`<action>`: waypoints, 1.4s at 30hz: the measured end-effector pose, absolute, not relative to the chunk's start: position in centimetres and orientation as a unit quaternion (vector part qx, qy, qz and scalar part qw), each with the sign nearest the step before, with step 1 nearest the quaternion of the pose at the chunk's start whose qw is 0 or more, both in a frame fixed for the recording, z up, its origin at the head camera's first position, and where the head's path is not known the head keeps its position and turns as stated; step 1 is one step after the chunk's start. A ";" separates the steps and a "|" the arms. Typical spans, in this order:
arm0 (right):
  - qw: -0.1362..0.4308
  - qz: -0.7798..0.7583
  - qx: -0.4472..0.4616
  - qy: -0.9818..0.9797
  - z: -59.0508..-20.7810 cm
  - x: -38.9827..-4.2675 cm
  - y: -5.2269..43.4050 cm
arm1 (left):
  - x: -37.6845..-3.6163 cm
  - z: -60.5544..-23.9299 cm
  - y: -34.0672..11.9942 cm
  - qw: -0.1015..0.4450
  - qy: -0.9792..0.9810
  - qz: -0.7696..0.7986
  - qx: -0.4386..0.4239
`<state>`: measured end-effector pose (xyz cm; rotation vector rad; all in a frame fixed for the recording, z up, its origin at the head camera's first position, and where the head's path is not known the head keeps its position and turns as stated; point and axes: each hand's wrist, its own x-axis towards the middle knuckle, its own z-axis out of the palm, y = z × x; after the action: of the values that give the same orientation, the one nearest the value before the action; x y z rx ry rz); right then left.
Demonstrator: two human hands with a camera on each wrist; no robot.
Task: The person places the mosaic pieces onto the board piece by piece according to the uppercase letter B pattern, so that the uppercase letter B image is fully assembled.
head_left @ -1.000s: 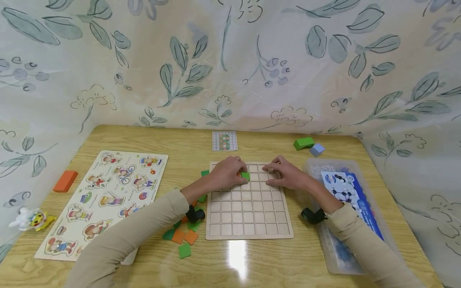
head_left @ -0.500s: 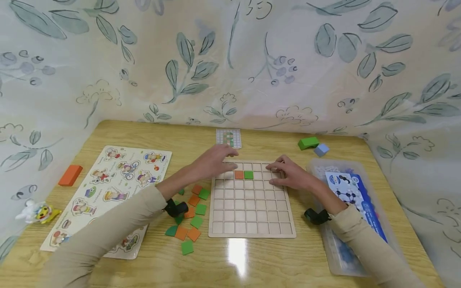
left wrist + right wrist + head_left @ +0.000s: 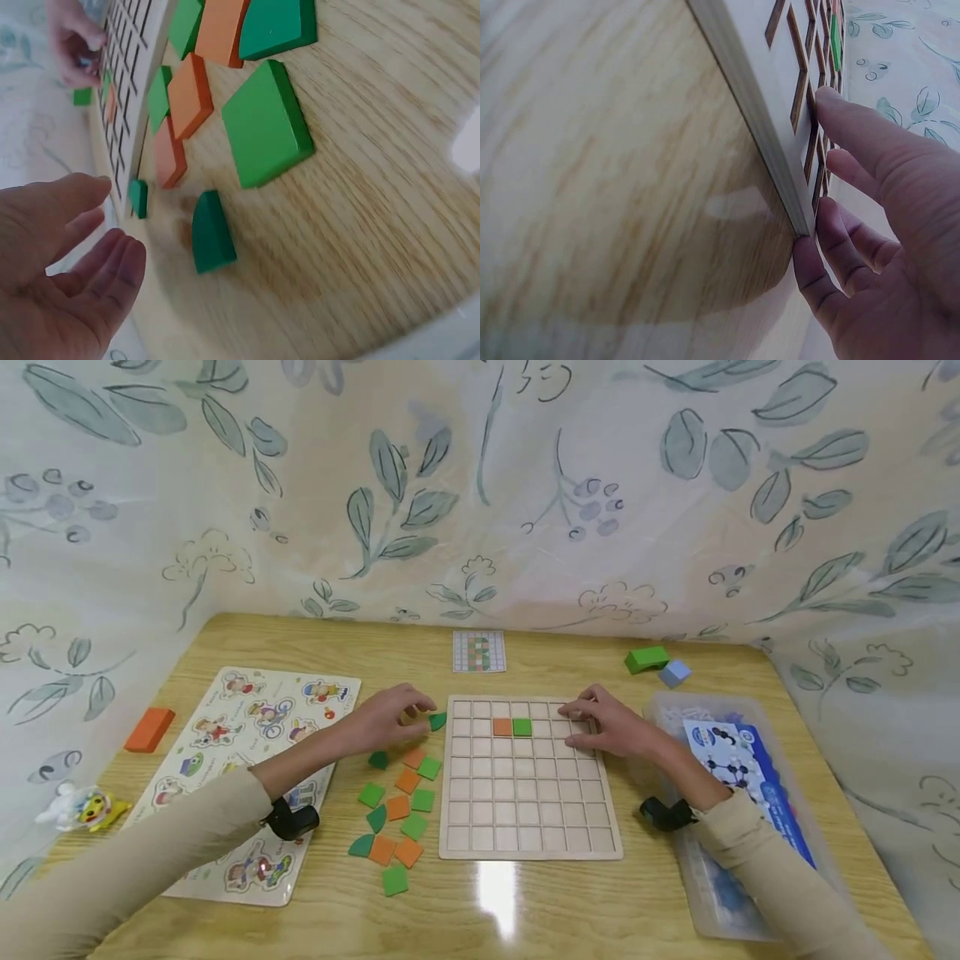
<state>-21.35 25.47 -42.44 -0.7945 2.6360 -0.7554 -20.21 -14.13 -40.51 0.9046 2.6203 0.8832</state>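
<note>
A wooden grid board (image 3: 525,802) lies in the middle of the table. An orange tile (image 3: 502,727) and a green tile (image 3: 522,727) sit side by side in its second row. My left hand (image 3: 390,717) hovers just left of the board with relaxed fingers (image 3: 112,259), holding nothing. A small green piece (image 3: 437,721) lies right by its fingertips. My right hand (image 3: 603,725) rests on the board's upper right corner, with its fingers (image 3: 855,127) flat on the grid and at the board's edge (image 3: 780,157). Loose green and orange tiles (image 3: 397,810) are scattered left of the board.
A pattern card (image 3: 478,652) lies behind the board. A picture puzzle (image 3: 247,752) is at the left, with an orange block (image 3: 148,729) and a small toy (image 3: 75,806) beyond it. A green block (image 3: 647,658), a blue block (image 3: 674,673) and a plastic box (image 3: 720,877) are at the right.
My left hand has drawn back off the board's upper left to the loose tiles, uncovering an orange tile beside the green one. The right hand has stayed on the board.
</note>
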 end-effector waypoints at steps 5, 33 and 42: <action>0.145 -0.266 -0.273 0.913 -42.4 -21.2 25.4 | -20.5 -40.7 -13.2 0.122 0.900 0.290 0.303; 0.149 -0.273 -0.263 0.913 -42.5 -20.5 25.9 | -23.2 -42.8 -13.4 0.266 0.830 0.398 0.287; 0.135 -0.266 -0.280 0.912 -42.3 -21.1 25.8 | -23.1 -43.0 -13.8 0.244 0.841 0.397 0.276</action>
<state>-21.07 25.80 -42.34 -0.8103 2.6433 -0.7707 -23.14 -13.75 -43.01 0.7541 2.2957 1.0851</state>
